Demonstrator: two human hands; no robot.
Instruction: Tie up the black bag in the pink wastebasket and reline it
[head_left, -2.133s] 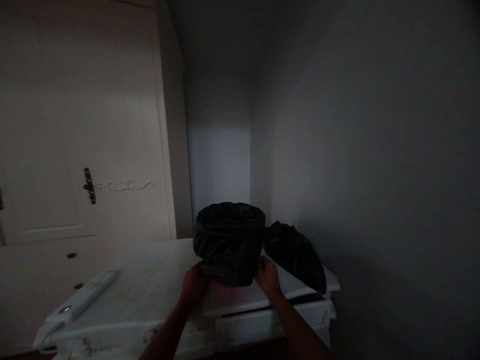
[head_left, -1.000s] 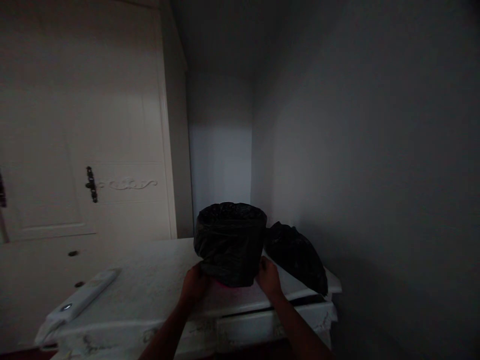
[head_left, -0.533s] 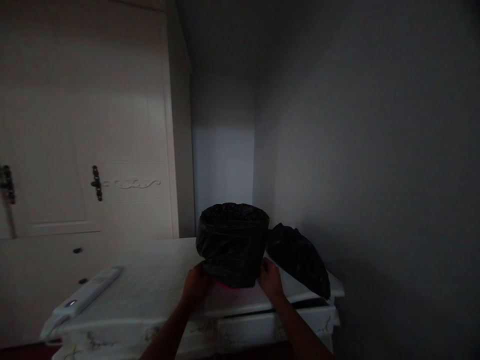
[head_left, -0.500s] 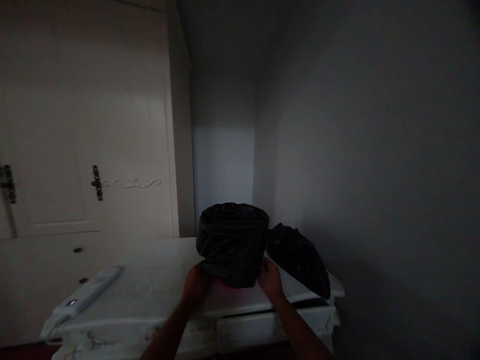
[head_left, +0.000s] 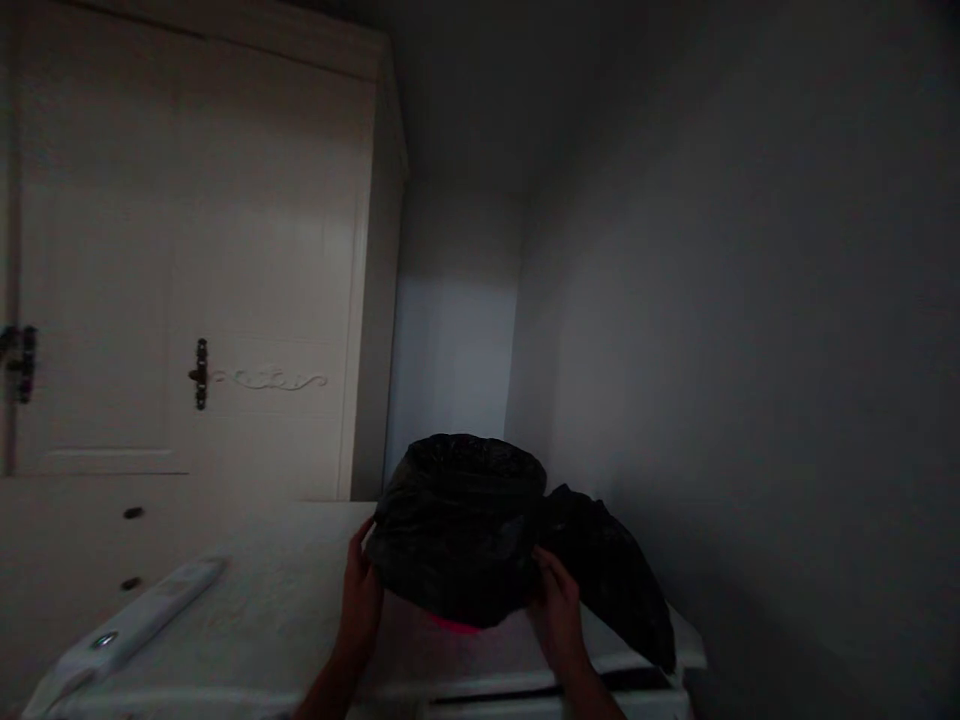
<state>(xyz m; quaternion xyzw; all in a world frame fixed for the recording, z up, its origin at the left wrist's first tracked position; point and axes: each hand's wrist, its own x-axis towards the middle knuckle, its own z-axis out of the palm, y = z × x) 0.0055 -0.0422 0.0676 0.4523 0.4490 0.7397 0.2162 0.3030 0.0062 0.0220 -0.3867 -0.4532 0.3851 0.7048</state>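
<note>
A round bin covered by a black plastic bag (head_left: 459,540) stands on the white dresser top (head_left: 285,600). The bag is folded over the rim and hangs down the outside. Below its lower edge shows a pink strip of the bin (head_left: 454,624). On the left side of the bag, my left hand (head_left: 361,590) has its fingers closed against the plastic. My right hand (head_left: 556,605) holds the bag's right side, with its fingertips partly hidden in the dark.
Another black plastic bag (head_left: 611,575) lies right of the bin, hanging towards the dresser's front edge. A white power strip (head_left: 142,615) lies at the left. A white wardrobe (head_left: 270,250) stands behind, and a grey wall (head_left: 720,400) rises at the right.
Both hands have moved up the sides of the bag, the left also further outward. The bag now spreads wider and covers the bin more loosely. The view has tilted upward.
</note>
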